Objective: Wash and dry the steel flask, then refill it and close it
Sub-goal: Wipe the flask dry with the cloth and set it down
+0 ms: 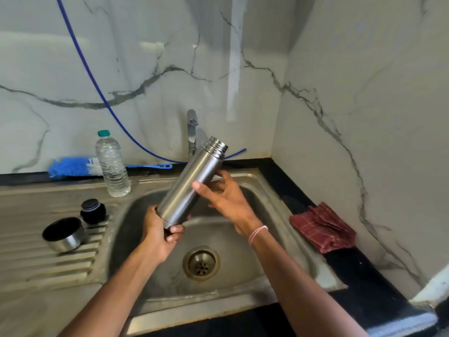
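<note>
The steel flask (184, 188) is hanging tilted in the centre of the frame over the sink (257, 183). Its long axis is running from lower left to upper right, and its open threaded mouth is pointing up toward the tap (192, 132) at upper centre. The left hand (158, 232) is gripping the base at the lower-left end, with fingers and thumb curling round it. The right hand (226, 198) is clasping the mid-body from the right, its thumb lying across the front and its fingers wrapping behind. The mouth is sitting just right of the tap and close to it, so bringing it under the spout is probably calling for only a small swing leftward, steered by the right hand nearer the neck. No water is showing. Below, the basin is offering open room down to the drain (201, 262). The plastic bottle (113, 164), stopper (93, 211) and steel cup (64, 234) are standing apart at left, and the red cloth (323, 227) is lying well apart at right.
</note>
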